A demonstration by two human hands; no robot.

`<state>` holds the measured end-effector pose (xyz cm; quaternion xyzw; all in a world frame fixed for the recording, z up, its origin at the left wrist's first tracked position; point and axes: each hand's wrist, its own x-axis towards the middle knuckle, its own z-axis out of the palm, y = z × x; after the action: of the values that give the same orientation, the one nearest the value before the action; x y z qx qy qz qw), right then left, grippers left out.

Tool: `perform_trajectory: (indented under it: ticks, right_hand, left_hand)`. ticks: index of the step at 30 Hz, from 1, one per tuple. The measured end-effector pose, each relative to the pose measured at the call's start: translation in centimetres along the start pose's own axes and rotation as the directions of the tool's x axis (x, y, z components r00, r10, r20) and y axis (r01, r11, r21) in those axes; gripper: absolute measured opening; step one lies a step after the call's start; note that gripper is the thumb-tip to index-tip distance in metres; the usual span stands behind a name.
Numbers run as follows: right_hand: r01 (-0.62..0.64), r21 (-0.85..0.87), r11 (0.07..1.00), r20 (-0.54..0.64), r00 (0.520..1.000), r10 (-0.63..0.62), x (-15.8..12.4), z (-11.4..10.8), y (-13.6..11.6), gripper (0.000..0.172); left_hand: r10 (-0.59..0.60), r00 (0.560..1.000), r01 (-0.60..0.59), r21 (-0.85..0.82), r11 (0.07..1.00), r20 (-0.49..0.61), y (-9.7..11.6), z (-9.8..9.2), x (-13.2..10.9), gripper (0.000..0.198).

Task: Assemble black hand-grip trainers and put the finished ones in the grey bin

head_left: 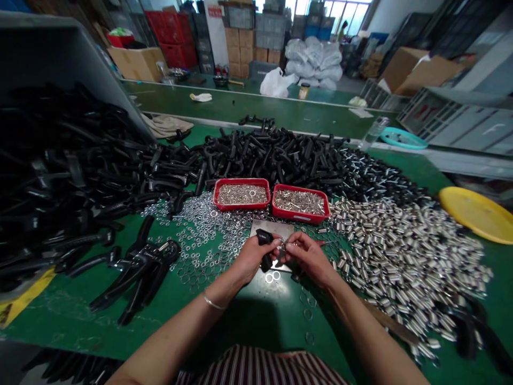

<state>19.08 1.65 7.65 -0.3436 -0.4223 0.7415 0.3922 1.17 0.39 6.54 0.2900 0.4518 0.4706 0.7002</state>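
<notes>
The left hand (253,256) is curled around a black handle (265,247), fingers wrapped over its upper end so the piece stands nearly upright just in front of a small metal plate (272,229). The right hand (308,255) meets it from the other side, thumb and fingertips pressed together on a small silver part (284,248) held against the handle (too small to tell exactly what it is). A thin bracelet (213,303) circles the left wrist.

Both hands hover over the near edge of the metal plate, which lies flat on the green table (248,315). Just behind the plate stand two red trays side by side: the left red tray (241,193) holds small silver rings, the right red tray (300,203) holds small silver pieces. Loose washers (200,240) are scattered to the left of the plate, and a few lie on the table just in front of it. To the right of the plate spreads a wide heap of short metal sleeves (404,251). Behind the trays runs a long pile of black handles (276,155), which swells into a far bigger heap well to the left of the plate. A few assembled handles (140,272) lie apart, left of the plate and nearer the person. A yellow dish (476,213) sits far to the right.
</notes>
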Motion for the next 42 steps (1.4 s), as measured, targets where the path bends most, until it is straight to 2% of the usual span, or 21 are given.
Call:
perform_trajectory:
  ticks: [4,8,11,14,17,22,26,29,31,34,37,40,42]
  right_hand:
    - [-0.003,0.013,1.0,0.002,1.0,0.003,0.2,-0.2,0.5,0.025]
    - [-0.045,0.144,0.989,0.004,0.999,0.045,0.3,-0.6,1.1,0.024]
    - [-0.118,0.236,0.965,0.007,0.993,0.119,0.6,-1.1,1.4,0.026]
    - [-0.162,0.218,0.962,-0.014,0.985,0.17,0.8,-1.6,1.1,0.032]
    - [-0.136,0.122,0.983,-0.041,0.989,0.142,1.0,-1.8,0.1,0.034]
    - [-0.026,-0.006,1.0,-0.134,0.991,0.025,1.2,-1.3,-1.5,0.024]
    - [-0.028,0.114,0.993,-0.124,0.991,0.043,1.6,-0.8,-1.8,0.025]
    - [-0.056,0.163,0.985,-0.137,0.987,0.079,2.0,-0.8,-1.7,0.025]
    - [-0.009,0.103,0.995,-0.192,0.981,0.028,2.1,-1.0,-1.8,0.027]
    - [0.061,-0.1,0.993,-0.241,0.967,-0.084,2.2,-1.4,-1.9,0.03]
    - [0.107,-0.331,0.937,-0.253,0.947,-0.198,2.0,-1.9,-1.7,0.028]
    - [0.134,-0.51,0.849,-0.249,0.922,-0.295,1.7,-2.1,-1.2,0.022]
    - [0.13,-0.555,0.822,-0.227,0.926,-0.3,1.4,-2.2,-1.0,0.019]
  left_hand:
    - [-0.004,1.0,0.005,-0.056,0.998,0.016,-0.3,0.2,-0.3,0.041]
    - [-0.013,0.999,0.015,-0.075,0.997,0.03,-0.7,0.1,-0.5,0.043]
    - [0.021,0.999,-0.02,-0.017,1.0,0.045,-1.0,-0.1,-0.6,0.041]
    - [0.08,0.995,-0.085,0.103,0.991,0.057,-1.1,-0.4,-0.5,0.037]
    - [0.079,0.991,-0.099,0.19,0.977,0.111,-0.4,-0.6,-0.2,0.04]
    - [0.065,0.981,-0.104,0.215,0.971,0.184,1.8,-0.4,0.6,0.043]
    - [0.111,0.965,-0.169,0.239,0.956,0.237,2.8,-0.3,1.2,0.036]
    - [0.122,0.969,-0.18,0.279,0.943,0.214,3.1,-1.0,1.8,0.035]
    - [0.15,0.976,-0.192,0.302,0.934,0.158,3.3,-1.7,2.3,0.04]
    - [0.244,0.968,-0.248,0.321,0.914,0.055,3.6,-2.7,3.2,0.055]
    - [0.285,0.958,-0.262,0.347,0.9,-0.016,3.4,-2.9,3.7,0.059]
    - [0.202,0.975,-0.22,0.259,0.941,0.093,3.1,-2.2,3.5,0.064]
    - [0.2,0.969,-0.231,0.236,0.944,0.148,3.0,-1.6,3.4,0.062]
